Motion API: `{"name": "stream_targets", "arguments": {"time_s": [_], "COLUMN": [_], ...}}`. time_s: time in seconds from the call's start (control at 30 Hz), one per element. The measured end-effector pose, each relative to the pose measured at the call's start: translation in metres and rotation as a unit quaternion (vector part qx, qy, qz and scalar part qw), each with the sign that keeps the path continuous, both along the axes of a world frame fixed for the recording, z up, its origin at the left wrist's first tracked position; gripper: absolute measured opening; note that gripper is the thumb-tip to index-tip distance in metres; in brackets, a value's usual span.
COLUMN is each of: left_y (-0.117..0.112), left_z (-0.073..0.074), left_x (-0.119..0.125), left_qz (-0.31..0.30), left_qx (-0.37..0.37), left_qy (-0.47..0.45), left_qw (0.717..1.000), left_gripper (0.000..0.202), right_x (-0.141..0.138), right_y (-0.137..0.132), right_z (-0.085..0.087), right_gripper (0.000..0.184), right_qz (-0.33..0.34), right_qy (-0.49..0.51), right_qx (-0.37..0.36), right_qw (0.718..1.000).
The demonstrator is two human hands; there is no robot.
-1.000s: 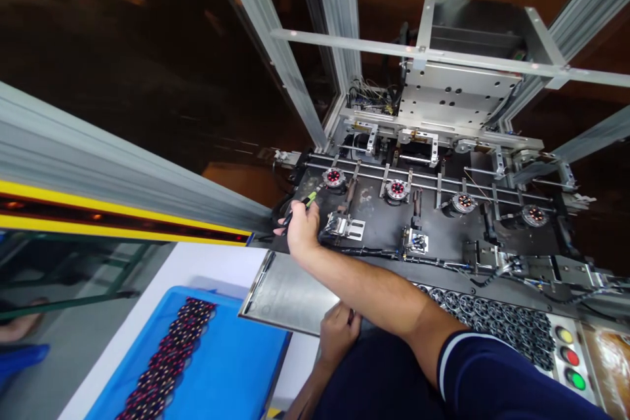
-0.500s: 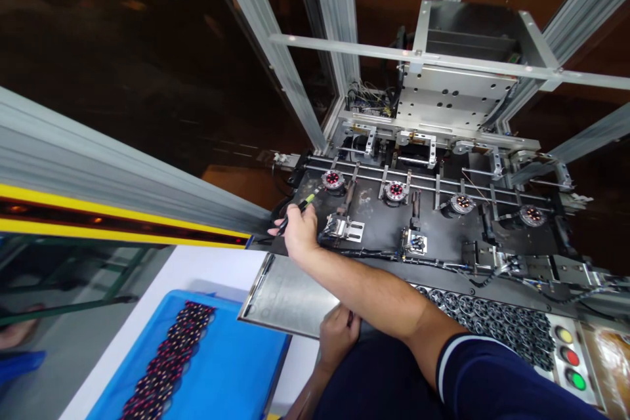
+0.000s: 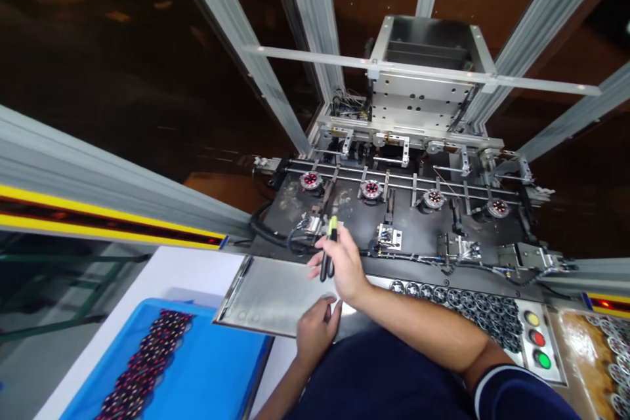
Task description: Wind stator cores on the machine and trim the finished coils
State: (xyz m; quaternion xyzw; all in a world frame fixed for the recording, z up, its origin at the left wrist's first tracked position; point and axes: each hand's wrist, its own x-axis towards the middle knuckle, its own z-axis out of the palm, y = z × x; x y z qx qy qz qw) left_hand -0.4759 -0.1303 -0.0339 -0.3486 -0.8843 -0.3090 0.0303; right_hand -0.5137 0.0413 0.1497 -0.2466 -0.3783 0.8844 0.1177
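My right hand (image 3: 347, 266) is closed around a slim black hand tool (image 3: 327, 261) with a yellow-green end, held over the bare metal plate's far edge. Two black handle ends show below my fingers; its exact kind is unclear. My left hand (image 3: 316, 328) is at the near edge of the metal plate (image 3: 275, 289), its fingers curled and thumb close to them. Whatever those fingers may hold is hidden. Beyond my right hand, round wound parts with red and black centres (image 3: 312, 180) (image 3: 371, 189) sit on the machine's fixtures, with copper-coloured ones (image 3: 434, 199) (image 3: 497, 208) further right.
A blue tray (image 3: 211, 354) with rows of dark red-and-black round parts (image 3: 142, 367) lies at left. Metal rings (image 3: 462, 305) fill the strip at right, beside yellow, red and green buttons (image 3: 537, 339). Aluminium posts and a yellow light-curtain bar (image 3: 113, 226) frame the machine.
My right hand has drawn back from near the leftmost fixture, toward me and over the metal plate, with the tool still in it. My left hand stays by the plate's near edge. The view has shifted.
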Motion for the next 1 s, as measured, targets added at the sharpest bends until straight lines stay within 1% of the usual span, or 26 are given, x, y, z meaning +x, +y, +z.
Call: {"name": "stream_targets", "arguments": {"time_s": [0.07,0.13,0.27,0.43,0.6,0.83,1.0], "left_y": [0.001,0.003,0.004,0.002,0.000,-0.002,0.000], "left_z": [0.003,0.007,0.011,0.010,0.009,0.008,0.008], "left_x": [-0.002,-0.003,-0.004,-0.004,-0.003,-0.002,-0.002], "left_qz": [-0.031,-0.037,-0.036,-0.037,-0.038,-0.039,-0.032], "left_qx": [-0.002,-0.001,-0.005,-0.009,-0.008,-0.007,-0.009], "left_qy": [-0.002,0.002,0.005,0.002,-0.006,-0.017,-0.024], "left_qw": [1.000,0.999,0.999,0.999,0.999,0.999,0.999], "left_gripper": [0.026,0.027,0.028,0.028,0.025,0.024,0.025], "right_x": [-0.008,-0.015,-0.025,-0.035,-0.038,-0.035,-0.037], "right_y": [0.010,0.015,0.016,0.020,0.027,0.029,0.032], "right_z": [-0.014,-0.023,-0.031,-0.038,-0.044,-0.047,-0.050], "right_gripper": [0.036,0.034,0.034,0.035,0.037,0.041,0.039], "right_qz": [-0.044,-0.069,-0.111,-0.142,-0.154,-0.141,-0.130], "right_qy": [-0.033,-0.045,-0.063,-0.069,-0.071,-0.073,-0.073], "right_qx": [0.003,0.002,-0.008,-0.018,-0.024,-0.027,-0.024], "right_qw": [0.999,0.997,0.992,0.987,0.985,0.987,0.988]}}
